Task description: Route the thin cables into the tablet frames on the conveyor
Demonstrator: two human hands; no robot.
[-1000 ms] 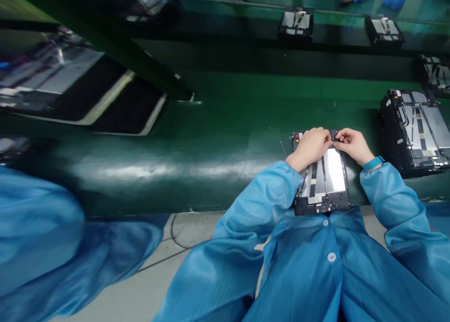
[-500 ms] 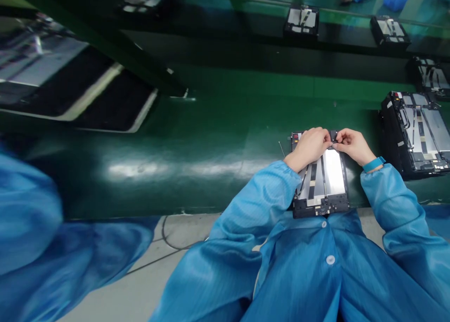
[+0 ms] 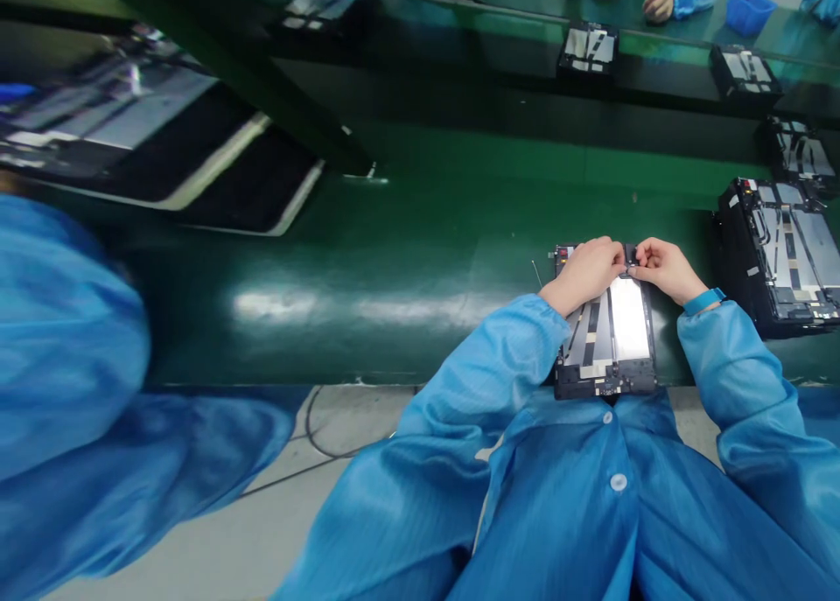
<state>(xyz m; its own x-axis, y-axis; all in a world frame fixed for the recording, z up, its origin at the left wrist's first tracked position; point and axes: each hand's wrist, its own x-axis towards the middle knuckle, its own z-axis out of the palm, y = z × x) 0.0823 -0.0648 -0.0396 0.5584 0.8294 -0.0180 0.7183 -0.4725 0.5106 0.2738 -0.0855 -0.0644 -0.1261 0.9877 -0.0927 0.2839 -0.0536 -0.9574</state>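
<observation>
An opened tablet (image 3: 630,321) lies at the front edge of the green bench, right against my blue coat. Silver battery panels, dark ribbon strips and a black board along its near end show on it. My left hand (image 3: 594,269) rests over its far part, fingertips bent down near the top middle. Close beside it, my right hand (image 3: 662,267) pinches at the same spot, a blue band on its wrist. Both sets of fingertips meet at a small part by the tablet's far edge; that part is too small and too covered to name.
To the right stands a stack of similar opened tablets (image 3: 797,251), with another stack (image 3: 797,155) behind it. More stacks (image 3: 589,50) sit on the far shelf, near a blue bin (image 3: 749,13) and a co-worker's hand (image 3: 658,4). At left are a green post (image 3: 289,94) and another person's blue sleeve (image 3: 66,338).
The whole view has shifted slightly, so things appear further right. Both hands stay at the same spot on the tablet, with hardly any finger movement. The sleeve at left has moved inward.
</observation>
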